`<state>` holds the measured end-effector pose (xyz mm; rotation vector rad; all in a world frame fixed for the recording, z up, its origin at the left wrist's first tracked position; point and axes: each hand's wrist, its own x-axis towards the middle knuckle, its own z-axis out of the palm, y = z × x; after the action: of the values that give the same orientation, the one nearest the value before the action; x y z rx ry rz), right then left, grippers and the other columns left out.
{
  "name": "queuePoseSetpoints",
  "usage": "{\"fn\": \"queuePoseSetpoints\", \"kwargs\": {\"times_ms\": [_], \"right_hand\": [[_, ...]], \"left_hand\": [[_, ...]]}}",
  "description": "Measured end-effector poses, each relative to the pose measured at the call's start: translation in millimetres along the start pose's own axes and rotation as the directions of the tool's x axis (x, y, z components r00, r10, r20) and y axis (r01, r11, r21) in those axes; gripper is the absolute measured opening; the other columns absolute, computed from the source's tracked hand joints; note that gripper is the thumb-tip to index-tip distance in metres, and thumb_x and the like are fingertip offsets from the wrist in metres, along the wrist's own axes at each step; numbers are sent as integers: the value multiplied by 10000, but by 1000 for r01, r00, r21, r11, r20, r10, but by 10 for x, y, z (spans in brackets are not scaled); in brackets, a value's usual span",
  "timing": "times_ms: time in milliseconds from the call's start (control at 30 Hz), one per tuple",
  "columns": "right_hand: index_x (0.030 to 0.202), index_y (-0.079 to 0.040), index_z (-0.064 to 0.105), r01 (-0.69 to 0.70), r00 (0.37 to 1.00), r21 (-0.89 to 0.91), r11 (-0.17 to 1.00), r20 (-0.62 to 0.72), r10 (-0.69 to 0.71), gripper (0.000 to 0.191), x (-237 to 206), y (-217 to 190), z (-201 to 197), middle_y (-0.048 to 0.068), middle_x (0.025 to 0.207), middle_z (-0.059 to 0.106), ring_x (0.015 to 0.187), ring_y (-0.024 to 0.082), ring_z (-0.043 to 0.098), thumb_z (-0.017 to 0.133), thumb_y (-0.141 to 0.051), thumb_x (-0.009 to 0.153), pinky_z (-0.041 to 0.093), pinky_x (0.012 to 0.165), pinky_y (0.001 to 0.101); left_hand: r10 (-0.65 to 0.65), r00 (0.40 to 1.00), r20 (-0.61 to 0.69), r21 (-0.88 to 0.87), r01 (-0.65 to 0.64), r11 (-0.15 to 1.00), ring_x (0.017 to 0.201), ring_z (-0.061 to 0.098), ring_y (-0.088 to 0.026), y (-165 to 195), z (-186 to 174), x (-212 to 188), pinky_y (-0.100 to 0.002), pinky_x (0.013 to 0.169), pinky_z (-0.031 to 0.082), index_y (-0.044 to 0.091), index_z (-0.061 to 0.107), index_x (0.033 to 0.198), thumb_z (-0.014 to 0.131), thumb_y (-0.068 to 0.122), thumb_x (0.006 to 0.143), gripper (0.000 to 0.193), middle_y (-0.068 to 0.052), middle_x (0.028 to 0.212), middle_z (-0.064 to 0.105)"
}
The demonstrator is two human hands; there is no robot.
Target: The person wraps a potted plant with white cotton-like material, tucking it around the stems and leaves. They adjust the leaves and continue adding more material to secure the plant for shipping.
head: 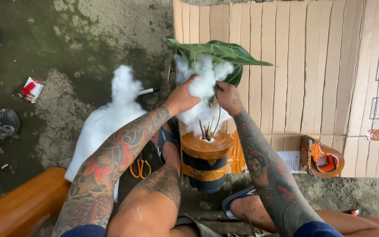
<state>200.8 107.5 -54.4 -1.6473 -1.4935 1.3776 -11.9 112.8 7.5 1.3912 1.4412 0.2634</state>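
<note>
The left hand (181, 97) and the right hand (228, 97) are both on a mass of white stuffing (203, 85) that is wrapped around the stems of a potted plant (218, 52). The grip of the left hand is pressed into the left side of the stuffing, with the fingers sunk into the white fibre, so I cannot tell exactly how far they are curled. The grip of the right hand is closed against the right side of the stuffing, with the fingers also partly hidden in it. The stuffing lies between the two hands, directly above the pot (206, 161), and the pot stands on the floor between the person's feet, at the near edge of a flat cardboard sheet (312, 66).

The stuffing is fluffy, bright white and uneven in shape. It covers the stems from the top of the pot up to the dark green leaves, which stick out at the far side. Thin green stems show at the bottom. The pot is dark and wound with bands of orange-brown tape.

To the left lies a bigger heap of stuffing in a clear bag (106, 118), with a marker pen (148, 91) just beyond it. Orange-handled scissors (141, 168) lie near the left leg. A tape dispenser (322, 157) rests to the right
</note>
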Motion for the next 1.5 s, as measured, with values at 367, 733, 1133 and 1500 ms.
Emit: {"fn": "queuePoseSetpoints", "kwargs": {"times_ms": [367, 733, 1133, 1500], "right_hand": [[1199, 14, 703, 100, 912, -206, 973, -372, -172, 251, -510, -508, -301, 203, 1085, 741, 976, 299, 714, 642, -104, 987, 561, 829, 382], [1052, -57, 746, 248, 967, -59, 967, -53, -251, 158, -865, -1336, -487, 101, 826, 749, 685, 153, 694, 773, -97, 901, 563, 639, 285], [1191, -26, 713, 689, 703, -383, 615, 148, -695, 227, 490, -1275, -1130, 191, 1147, 736, 1018, 355, 723, 702, -6, 965, 591, 883, 401], [901, -131, 793, 288, 935, -728, 622, 73, -348, 65, 987, -1155, -572, 146, 840, 738, 848, 393, 666, 762, -188, 903, 541, 749, 499]], "left_hand": [[129, 967, -221, 252, -71, 965, 1237, 588, -411, 321, 53, -225, -460, 944, 518, 79, 438, 1442, 790, 253, 756, 790, -204, 1491, 479], [489, 872, -8, 340, -457, 821, 876, 709, -405, 773, -225, -749, -479, 736, 574, 1, 536, 1225, 744, 93, 794, 488, -218, 979, 698], [317, 934, 162, 738, -329, 590, 899, 711, -380, 687, -952, -50, -496, 715, 574, 310, 509, 1496, 694, 170, 747, 784, -190, 1087, 671], [189, 977, 102, 488, -215, 846, 1051, 693, -342, 796, -728, 390, -449, 854, 549, 195, 709, 1262, 707, 166, 718, 545, -172, 1216, 687]]}}
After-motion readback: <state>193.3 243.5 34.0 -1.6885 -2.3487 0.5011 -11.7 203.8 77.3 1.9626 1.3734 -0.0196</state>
